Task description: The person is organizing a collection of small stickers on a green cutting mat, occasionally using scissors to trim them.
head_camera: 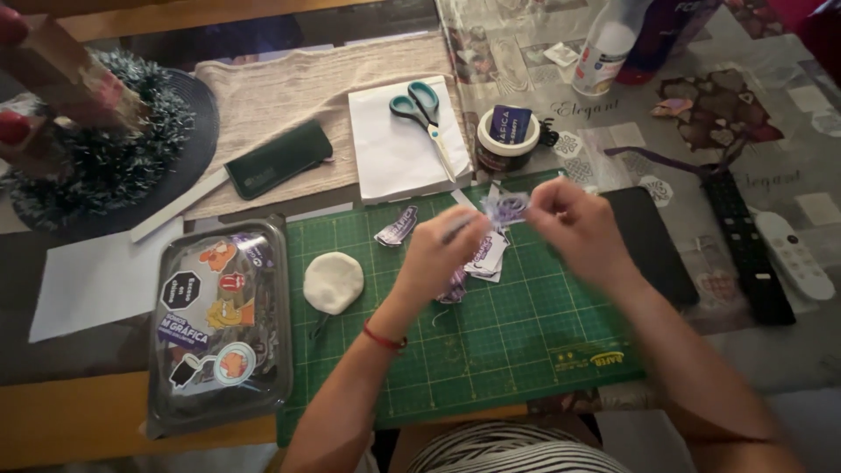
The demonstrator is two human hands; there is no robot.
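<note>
Purple sticker (505,208) pinched between 2 raised hands, left hand (442,254) and right hand (574,229) both closed on its edges, above green cutting mat (491,342), loose stickers (484,258) beneath, white putty disc (333,282) left, scissors (422,109) on white paper (394,158) behind

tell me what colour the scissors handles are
Teal, on the scissors lying on the white paper pad; head view.
</note>
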